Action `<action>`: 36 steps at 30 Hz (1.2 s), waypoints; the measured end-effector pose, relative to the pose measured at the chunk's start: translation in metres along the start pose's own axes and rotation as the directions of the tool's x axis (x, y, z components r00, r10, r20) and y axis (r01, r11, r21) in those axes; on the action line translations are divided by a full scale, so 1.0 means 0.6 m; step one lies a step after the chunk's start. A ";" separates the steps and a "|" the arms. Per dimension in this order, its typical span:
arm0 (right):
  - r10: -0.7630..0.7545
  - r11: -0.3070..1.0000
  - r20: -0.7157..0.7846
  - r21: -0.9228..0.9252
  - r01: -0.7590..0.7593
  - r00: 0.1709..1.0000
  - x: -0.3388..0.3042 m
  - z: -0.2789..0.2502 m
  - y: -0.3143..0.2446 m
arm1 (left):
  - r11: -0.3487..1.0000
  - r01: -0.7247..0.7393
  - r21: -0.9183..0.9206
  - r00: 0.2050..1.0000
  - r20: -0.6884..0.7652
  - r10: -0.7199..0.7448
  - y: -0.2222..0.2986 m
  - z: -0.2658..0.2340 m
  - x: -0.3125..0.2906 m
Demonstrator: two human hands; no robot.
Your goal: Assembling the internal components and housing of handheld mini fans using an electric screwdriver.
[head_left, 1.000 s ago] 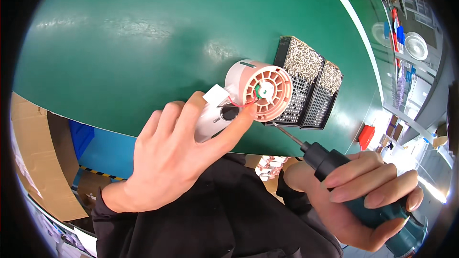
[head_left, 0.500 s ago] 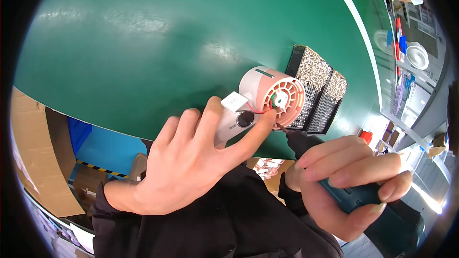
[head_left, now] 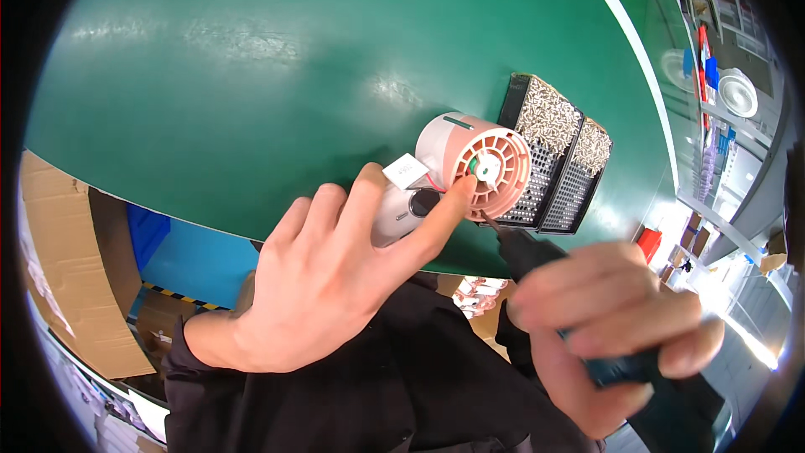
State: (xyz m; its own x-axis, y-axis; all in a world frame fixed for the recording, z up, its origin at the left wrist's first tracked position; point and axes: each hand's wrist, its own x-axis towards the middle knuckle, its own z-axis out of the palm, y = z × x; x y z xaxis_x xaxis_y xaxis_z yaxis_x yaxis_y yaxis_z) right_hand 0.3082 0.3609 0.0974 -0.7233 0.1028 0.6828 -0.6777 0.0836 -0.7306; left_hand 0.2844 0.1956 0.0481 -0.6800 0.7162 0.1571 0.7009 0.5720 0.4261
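My left hand (head_left: 323,277) is closed over the handle of a pink and white handheld device (head_left: 453,151). Its round head lies on the table, the slotted open end turned to the right. My left thumb or forefinger reaches the rim of that end, near a white hub. A white square piece (head_left: 406,171) with a red wire lies against the handle beside a dark oval button. Wrapped in my right hand (head_left: 616,327) is a dark electric screwdriver (head_left: 528,252). Its thin bit points at the lower rim of the slotted end; whether it touches a screw is too small to tell.
Just right of the device, two black perforated trays (head_left: 560,193) hold many small silver screws (head_left: 549,117). The green table (head_left: 235,101) spreads beyond my hands. A cardboard box (head_left: 75,268) stands at the lower left, below the table edge. Shelving (head_left: 729,201) lines the right.
The device has shifted slightly left and up in view, with my left hand. The screwdriver has moved slightly left and my right hand is now blurred. Both grips continue.
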 end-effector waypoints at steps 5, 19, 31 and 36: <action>-0.124 0.989 -0.240 -0.104 0.102 0.963 0.011 -0.025 -0.054 | 0.998 0.013 -0.057 0.999 0.041 -0.010 0.007 -0.013 0.009; 0.136 0.969 -0.198 -0.179 -0.172 0.971 -0.037 -0.062 -0.011 | 0.999 0.034 0.020 0.999 -0.001 -0.034 0.004 0.000 0.003; 0.024 0.973 -0.328 -0.210 -0.098 0.944 -0.022 -0.041 -0.029 | 0.997 0.029 -0.076 0.999 -0.029 -0.031 -0.007 -0.006 -0.004; -0.152 0.984 -0.339 -0.143 0.109 0.928 0.005 -0.027 -0.049 | 0.989 -0.027 -0.146 1.000 0.006 0.028 -0.012 -0.011 -0.019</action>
State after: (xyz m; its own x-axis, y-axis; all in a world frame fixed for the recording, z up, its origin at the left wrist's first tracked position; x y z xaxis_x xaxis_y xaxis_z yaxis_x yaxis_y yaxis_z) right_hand 0.3282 0.3750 0.1211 -0.5234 0.4190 0.7420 -0.7268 0.2349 -0.6454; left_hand 0.2859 0.1806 0.0494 -0.6588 0.7343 0.1636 0.6799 0.4879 0.5475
